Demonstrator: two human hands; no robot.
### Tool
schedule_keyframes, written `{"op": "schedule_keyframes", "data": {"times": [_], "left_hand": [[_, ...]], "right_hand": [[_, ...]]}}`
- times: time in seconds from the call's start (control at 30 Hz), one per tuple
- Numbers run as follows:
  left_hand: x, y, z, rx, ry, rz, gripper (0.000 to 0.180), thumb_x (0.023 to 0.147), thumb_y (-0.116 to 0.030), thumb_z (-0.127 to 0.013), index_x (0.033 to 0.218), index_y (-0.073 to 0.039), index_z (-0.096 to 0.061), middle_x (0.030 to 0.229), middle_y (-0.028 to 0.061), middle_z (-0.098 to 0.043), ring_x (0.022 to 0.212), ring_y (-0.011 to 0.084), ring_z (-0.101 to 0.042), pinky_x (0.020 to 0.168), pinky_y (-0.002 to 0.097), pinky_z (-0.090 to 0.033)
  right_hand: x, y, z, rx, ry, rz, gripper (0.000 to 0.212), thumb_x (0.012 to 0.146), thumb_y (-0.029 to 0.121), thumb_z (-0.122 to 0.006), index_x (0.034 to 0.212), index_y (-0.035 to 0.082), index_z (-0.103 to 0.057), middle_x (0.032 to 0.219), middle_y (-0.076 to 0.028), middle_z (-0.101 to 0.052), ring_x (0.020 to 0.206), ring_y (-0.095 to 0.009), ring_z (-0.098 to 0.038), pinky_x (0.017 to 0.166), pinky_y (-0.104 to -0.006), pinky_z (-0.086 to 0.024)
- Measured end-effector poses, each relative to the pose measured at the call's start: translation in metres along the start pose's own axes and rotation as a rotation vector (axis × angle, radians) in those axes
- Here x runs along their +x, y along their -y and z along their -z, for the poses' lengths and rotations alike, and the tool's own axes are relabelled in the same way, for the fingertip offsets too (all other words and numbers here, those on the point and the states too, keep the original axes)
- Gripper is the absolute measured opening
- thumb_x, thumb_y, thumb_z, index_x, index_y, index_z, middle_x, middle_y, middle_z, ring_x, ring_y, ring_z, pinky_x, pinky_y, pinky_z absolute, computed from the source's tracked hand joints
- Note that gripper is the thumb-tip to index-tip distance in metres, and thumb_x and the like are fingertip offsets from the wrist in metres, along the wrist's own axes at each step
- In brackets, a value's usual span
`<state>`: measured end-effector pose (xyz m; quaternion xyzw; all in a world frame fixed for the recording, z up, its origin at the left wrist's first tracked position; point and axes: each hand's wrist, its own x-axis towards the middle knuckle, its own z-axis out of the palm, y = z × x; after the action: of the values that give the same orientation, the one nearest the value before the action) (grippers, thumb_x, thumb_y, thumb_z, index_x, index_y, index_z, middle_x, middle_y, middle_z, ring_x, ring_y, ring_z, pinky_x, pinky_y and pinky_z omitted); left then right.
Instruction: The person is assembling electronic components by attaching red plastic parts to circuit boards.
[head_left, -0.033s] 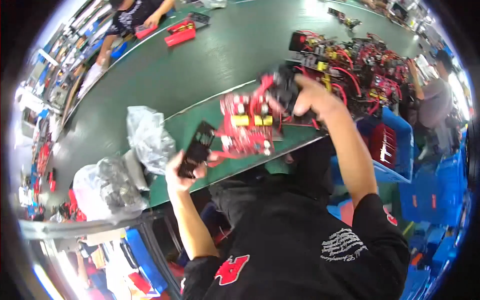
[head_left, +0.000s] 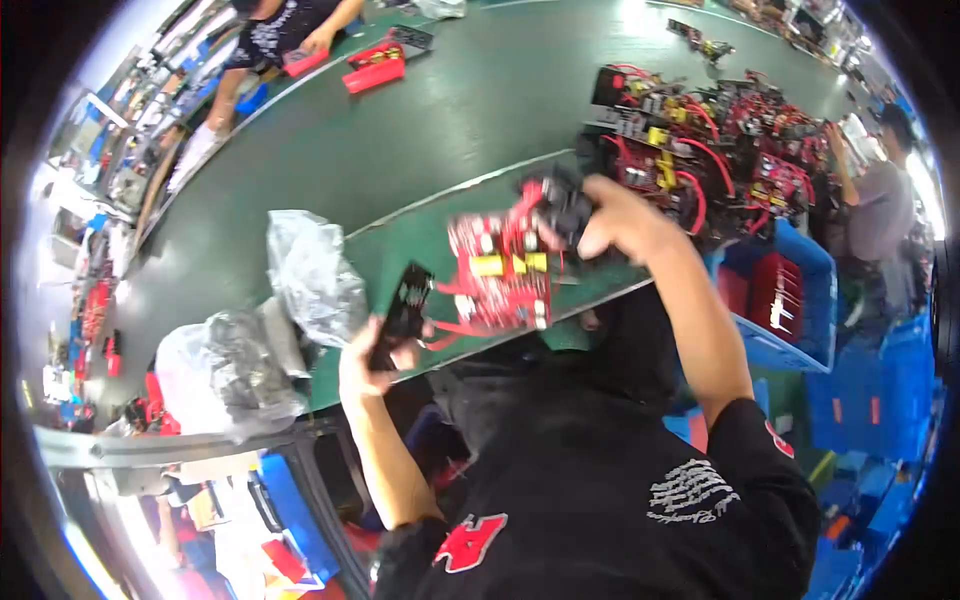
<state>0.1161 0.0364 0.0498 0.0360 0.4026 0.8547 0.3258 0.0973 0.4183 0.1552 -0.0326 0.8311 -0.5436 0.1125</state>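
Observation:
My left hand (head_left: 368, 362) is closed round a flat black panel (head_left: 405, 312) with cutouts, tilted upward over the table's near edge. My right hand (head_left: 628, 222) grips a black part (head_left: 566, 208), blurred by motion, whose exact kind I cannot make out. Between my hands hangs a red circuit board (head_left: 505, 285) with yellow and white components. Red wires run from the board toward the black panel, and a red piece joins its upper side to the black part.
To the right lies a heap of similar wired boards (head_left: 690, 140). A blue bin (head_left: 822, 290) beside the table holds red parts. Clear plastic bags (head_left: 315, 285) sit at the left. Across the green table (head_left: 430, 130), a person's hand (head_left: 320, 40) is near a red case (head_left: 375, 77).
Both hands, with the panel, board and black part, have come slightly lower, nearer to me. The whole view has shifted a little, so the surroundings appear farther right.

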Motion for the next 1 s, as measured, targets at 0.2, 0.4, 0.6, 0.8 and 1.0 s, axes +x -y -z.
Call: {"op": "schedule_keyframes", "data": {"times": [0.2, 0.4, 0.6, 0.8, 1.0], "left_hand": [[-0.035, 0.021, -0.060, 0.767, -0.400, -0.277, 0.040, 0.089, -0.013, -0.062, 0.124, 0.004, -0.052, 0.102, 0.0086, -0.062, 0.086, 0.0230, -0.057, 0.083, 0.0342, -0.046], [0.019, 0.026, -0.043, 1.704, -0.515, -0.222, 0.066, 0.079, -0.046, -0.072, 0.122, 0.000, -0.052, 0.131, 0.0235, -0.043, 0.125, 0.0407, -0.033, 0.102, 0.0482, -0.030], [0.063, -0.016, -0.012, 1.690, -0.285, 0.287, 0.127, 0.056, -0.074, -0.075, 0.138, 0.013, -0.031, 0.136, 0.0338, -0.039, 0.131, 0.0443, -0.035, 0.110, 0.0458, -0.029], [0.063, -0.003, 0.037, 0.773, 0.033, 0.169, 0.075, 0.100, -0.059, -0.021, 0.144, 0.000, -0.034, 0.138, 0.0115, -0.047, 0.125, 0.0229, -0.046, 0.107, 0.0364, -0.035], [0.025, 0.051, -0.080, 1.693, -0.362, -0.478, 0.065, 0.093, -0.052, -0.037, 0.102, 0.010, -0.052, 0.094, 0.0213, -0.056, 0.085, 0.0338, -0.053, 0.079, 0.0431, -0.044]], "right_hand": [[-0.017, -0.054, -0.157, 0.558, 0.088, -0.067, 0.025, 0.079, 0.016, -0.064, 0.097, -0.002, -0.063, 0.085, -0.001, -0.062, 0.078, -0.011, -0.054, 0.071, -0.0279, -0.043], [-0.032, -0.050, -0.204, 0.853, -0.158, 0.050, 0.020, 0.092, 0.019, -0.060, 0.100, 0.002, -0.064, 0.089, 0.001, -0.063, 0.084, -0.008, -0.055, 0.074, -0.0258, -0.045], [-0.032, -0.040, -0.219, 0.647, -0.252, -0.010, 0.034, 0.081, 0.015, -0.075, 0.107, 0.001, -0.059, 0.099, -0.001, -0.062, 0.090, -0.008, -0.054, 0.081, -0.0266, -0.046], [-0.054, -0.042, -0.222, 0.737, -0.444, 0.050, 0.067, 0.065, 0.015, -0.082, 0.119, 0.001, -0.044, 0.104, -0.006, -0.047, 0.094, -0.014, -0.049, 0.085, -0.0305, -0.045], [-0.109, -0.098, -0.195, 0.780, -0.395, 0.335, 0.058, 0.067, 0.009, -0.080, 0.113, 0.006, -0.046, 0.112, -0.006, -0.048, 0.098, -0.012, -0.046, 0.087, -0.0296, -0.042]]}}
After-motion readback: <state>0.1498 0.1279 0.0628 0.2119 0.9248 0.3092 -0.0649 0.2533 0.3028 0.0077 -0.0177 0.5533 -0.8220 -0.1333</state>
